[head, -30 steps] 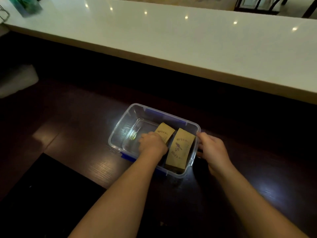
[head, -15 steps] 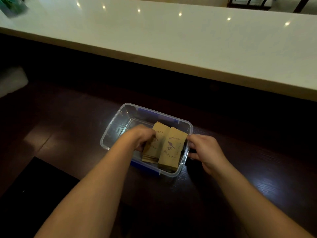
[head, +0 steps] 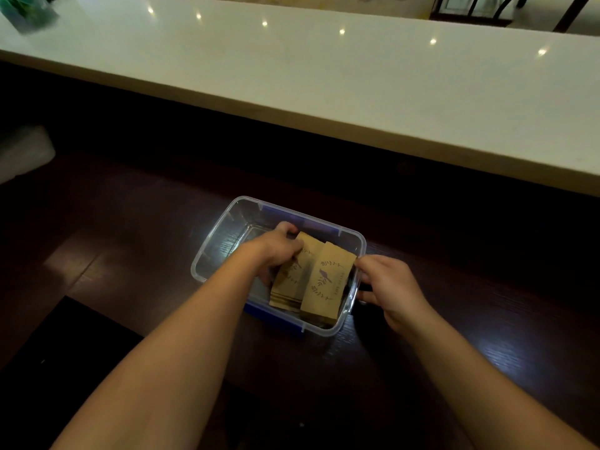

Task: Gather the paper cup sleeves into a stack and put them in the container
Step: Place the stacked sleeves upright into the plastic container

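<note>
A clear plastic container (head: 220,235) with blue clips sits on the dark wooden table. Two stacks of brown paper cup sleeves stand on edge in its right half: a left stack (head: 293,280) and a right stack (head: 326,284) printed with a bird and leaves. My left hand (head: 276,246) reaches into the container, fingers closed over the top of the left stack. My right hand (head: 389,287) holds the container's right end wall, thumb touching the right stack's upper corner.
A long white counter (head: 324,76) runs across the back, higher than the table. A pale object (head: 22,154) lies at the far left. A black mat (head: 65,339) covers the table's near left corner. A green item (head: 26,11) sits on the counter's far left.
My left hand has shifted from the container's middle to the top of the left sleeve stack, which now stands more upright beside the right stack. My right hand stays at the right wall.
</note>
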`<state>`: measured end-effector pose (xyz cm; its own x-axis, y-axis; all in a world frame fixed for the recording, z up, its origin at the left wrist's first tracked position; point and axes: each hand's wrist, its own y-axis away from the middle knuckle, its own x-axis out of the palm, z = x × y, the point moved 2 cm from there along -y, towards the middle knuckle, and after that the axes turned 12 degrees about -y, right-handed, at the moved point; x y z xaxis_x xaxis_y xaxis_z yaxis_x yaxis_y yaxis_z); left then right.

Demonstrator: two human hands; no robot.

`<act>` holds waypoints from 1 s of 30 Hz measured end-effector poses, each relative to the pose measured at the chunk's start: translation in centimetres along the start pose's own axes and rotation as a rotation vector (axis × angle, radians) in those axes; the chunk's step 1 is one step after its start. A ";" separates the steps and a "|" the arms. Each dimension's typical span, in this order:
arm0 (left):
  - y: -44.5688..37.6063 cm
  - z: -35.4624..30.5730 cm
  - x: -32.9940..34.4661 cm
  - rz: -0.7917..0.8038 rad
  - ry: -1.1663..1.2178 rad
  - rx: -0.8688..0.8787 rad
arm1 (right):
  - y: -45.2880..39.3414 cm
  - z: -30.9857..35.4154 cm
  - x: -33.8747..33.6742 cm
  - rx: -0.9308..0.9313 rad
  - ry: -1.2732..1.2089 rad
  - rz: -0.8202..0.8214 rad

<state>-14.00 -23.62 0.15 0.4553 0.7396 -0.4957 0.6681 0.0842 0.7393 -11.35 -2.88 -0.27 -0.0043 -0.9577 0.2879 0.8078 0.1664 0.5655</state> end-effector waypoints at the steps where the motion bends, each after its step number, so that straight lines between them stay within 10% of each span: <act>1: -0.2 0.0 0.0 -0.038 -0.038 0.035 | 0.0 0.0 0.0 -0.001 0.000 -0.001; 30: -2.4 -1.0 0.3 0.124 -0.488 0.097 | -0.3 -0.5 -0.2 -0.021 0.064 -0.041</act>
<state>-16.04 -22.95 -1.36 0.7410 0.3406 -0.5787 0.6324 -0.0638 0.7720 -11.29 -2.87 -0.88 -0.0010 -0.9768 0.2144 0.8201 0.1218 0.5591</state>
